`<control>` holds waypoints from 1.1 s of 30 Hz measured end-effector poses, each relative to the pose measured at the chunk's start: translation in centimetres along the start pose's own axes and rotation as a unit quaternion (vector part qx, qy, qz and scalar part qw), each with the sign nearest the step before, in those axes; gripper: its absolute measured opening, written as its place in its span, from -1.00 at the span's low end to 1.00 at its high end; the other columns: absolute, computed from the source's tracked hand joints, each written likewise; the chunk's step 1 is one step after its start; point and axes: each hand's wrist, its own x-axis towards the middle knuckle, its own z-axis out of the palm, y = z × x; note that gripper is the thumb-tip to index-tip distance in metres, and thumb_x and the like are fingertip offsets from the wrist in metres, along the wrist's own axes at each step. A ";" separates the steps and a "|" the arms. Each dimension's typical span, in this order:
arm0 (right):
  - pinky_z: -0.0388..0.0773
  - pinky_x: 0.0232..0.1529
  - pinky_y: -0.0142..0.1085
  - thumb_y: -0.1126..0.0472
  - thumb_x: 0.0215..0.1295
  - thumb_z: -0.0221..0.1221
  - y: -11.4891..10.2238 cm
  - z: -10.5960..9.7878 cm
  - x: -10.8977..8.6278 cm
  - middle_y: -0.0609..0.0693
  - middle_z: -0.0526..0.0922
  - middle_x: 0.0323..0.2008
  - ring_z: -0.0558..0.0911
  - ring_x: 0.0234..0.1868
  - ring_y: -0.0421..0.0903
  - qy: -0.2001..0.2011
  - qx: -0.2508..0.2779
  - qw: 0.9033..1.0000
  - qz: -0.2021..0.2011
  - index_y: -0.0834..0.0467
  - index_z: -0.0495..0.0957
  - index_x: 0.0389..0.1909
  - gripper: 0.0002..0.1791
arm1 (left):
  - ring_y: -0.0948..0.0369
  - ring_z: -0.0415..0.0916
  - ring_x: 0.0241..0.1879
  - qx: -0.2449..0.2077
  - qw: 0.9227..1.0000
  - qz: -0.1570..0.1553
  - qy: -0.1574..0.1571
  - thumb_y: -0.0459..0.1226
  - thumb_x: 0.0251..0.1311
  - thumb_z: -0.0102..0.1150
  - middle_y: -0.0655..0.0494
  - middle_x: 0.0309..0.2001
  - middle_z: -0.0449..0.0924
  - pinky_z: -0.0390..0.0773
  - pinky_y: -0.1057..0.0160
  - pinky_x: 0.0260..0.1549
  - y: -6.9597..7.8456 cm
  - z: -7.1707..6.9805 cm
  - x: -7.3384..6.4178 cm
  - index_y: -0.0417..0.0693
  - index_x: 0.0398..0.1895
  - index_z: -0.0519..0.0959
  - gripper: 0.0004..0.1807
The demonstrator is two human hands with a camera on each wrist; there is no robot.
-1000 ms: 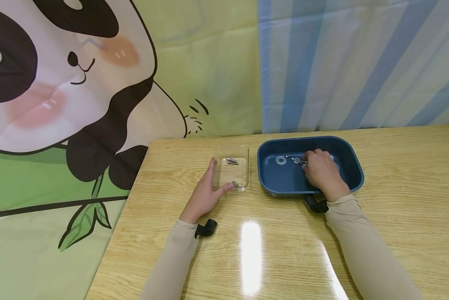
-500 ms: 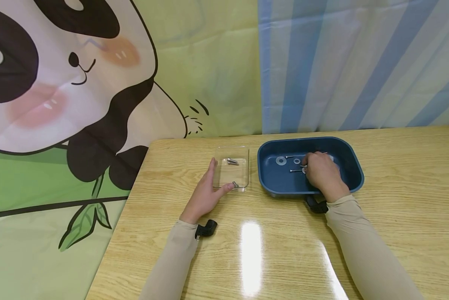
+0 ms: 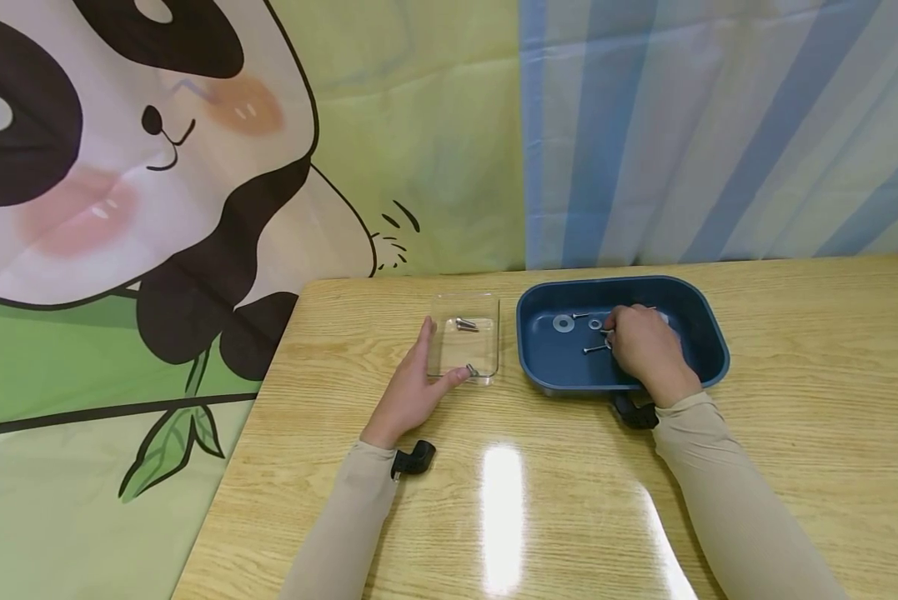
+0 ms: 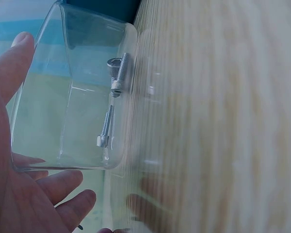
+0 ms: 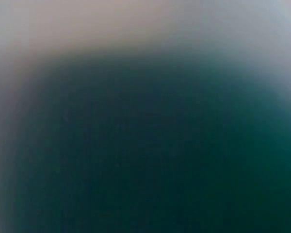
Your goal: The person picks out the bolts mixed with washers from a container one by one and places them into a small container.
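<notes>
My left hand (image 3: pixel 409 390) rests against the left and near sides of a clear plastic box (image 3: pixel 499 337), thumb at its near rim. Several socket-head bolts lie in the box: a pair of bolts (image 3: pixel 467 325) toward the back and a bolt (image 3: pixel 472 370) by my thumb. In the left wrist view a bolt (image 4: pixel 104 127) shows its knurled head through the wall. My right hand (image 3: pixel 646 340) reaches down into a dark blue tray (image 3: pixel 561 377), its fingertips hidden among washers and bolts; I cannot tell whether it grips one. The right wrist view is only dark blur.
Left of my right hand in the tray lie a large washer (image 3: pixel 564 323), a small washer (image 3: pixel 594 324) and a thin bolt (image 3: pixel 594 349). A wooden table (image 3: pixel 569 500) carries both containers. Behind it hangs a printed curtain (image 3: pixel 449 150).
My right hand has shifted slightly within the tray. A bolt near its fingertips has moved toward the near side, uncovering the small washer. My left hand and the clear box have stayed put.
</notes>
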 end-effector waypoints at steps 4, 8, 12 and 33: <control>0.50 0.01 0.22 0.37 0.43 0.09 -0.2 -0.1 -0.1 0.37 0.57 -0.05 0.54 -0.01 0.32 0.005 0.005 1.000 -0.002 0.39 0.62 0.00 -0.75 | -0.03 -0.05 0.54 -0.001 1.000 -0.002 0.000 0.30 0.28 0.12 0.20 0.61 -0.16 0.09 -0.16 0.43 0.0 0.0 0.0 0.11 0.65 -0.32 0.14; 0.49 0.05 0.20 0.36 0.45 0.09 -0.4 -0.2 -0.2 0.36 0.57 -0.05 0.53 0.00 0.30 0.011 0.011 1.000 -0.001 0.39 0.62 0.01 -0.75 | -0.02 -0.06 0.54 0.000 1.000 -0.005 -0.003 0.30 0.28 0.12 0.22 0.62 -0.19 0.08 -0.15 0.43 0.1 0.0 -0.1 0.22 0.64 -0.37 0.13; 0.48 0.07 0.20 0.36 0.45 0.09 -0.7 -0.3 -0.3 0.35 0.56 -0.06 0.51 0.00 0.29 0.019 0.012 1.000 -0.006 0.39 0.61 -0.01 -0.76 | -0.01 -0.08 0.55 -0.001 1.000 -0.008 -0.006 0.30 0.28 0.11 0.23 0.62 -0.20 0.07 -0.15 0.43 0.1 -0.1 -0.1 0.30 0.62 -0.40 0.12; 0.47 0.06 0.19 0.34 0.46 0.11 -2.4 -0.9 -1.4 0.32 0.59 -0.08 0.53 0.02 0.30 0.084 0.025 0.995 -0.055 0.36 0.62 -0.06 -0.80 | -0.03 -0.06 0.54 0.003 1.000 -0.007 0.000 0.31 0.27 0.11 0.20 0.61 -0.17 0.09 -0.18 0.42 0.2 -0.1 -0.1 0.12 0.65 -0.31 0.14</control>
